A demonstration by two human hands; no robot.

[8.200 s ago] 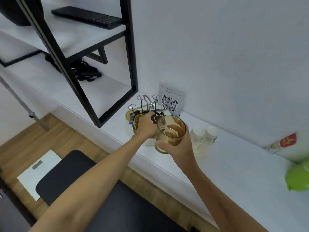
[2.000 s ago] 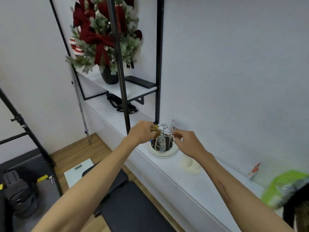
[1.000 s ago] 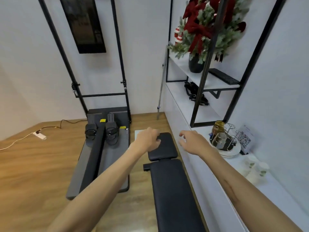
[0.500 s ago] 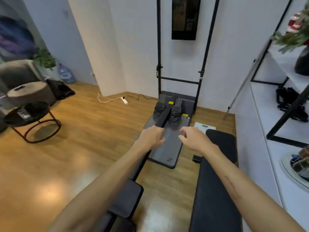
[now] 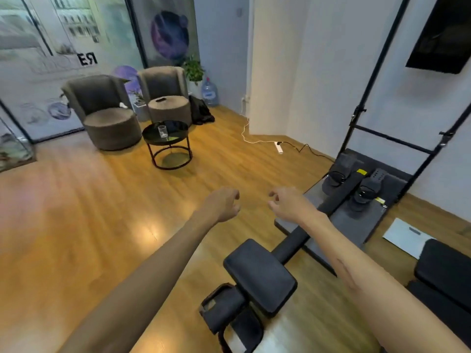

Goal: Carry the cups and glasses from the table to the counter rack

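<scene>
A clear glass (image 5: 162, 130) stands on a small round black table (image 5: 178, 135) across the room, in front of two grey armchairs. My left hand (image 5: 222, 203) and my right hand (image 5: 288, 203) are stretched out in front of me over the wooden floor, side by side and far from the table. Both hold nothing, with the fingers loosely curled. The counter and its rack are out of view.
Two grey armchairs (image 5: 102, 108) stand behind the round table. A black exercise machine (image 5: 344, 200) with a padded seat (image 5: 260, 273) lies on the floor to my right. A white power strip and cable (image 5: 279, 147) run along the wall. Wooden floor (image 5: 89, 212) stretches toward the table.
My view has swung left, away from the counter and rack, into the room; the round table with the glass now sits ahead. Both hands stay held out with nothing in them.
</scene>
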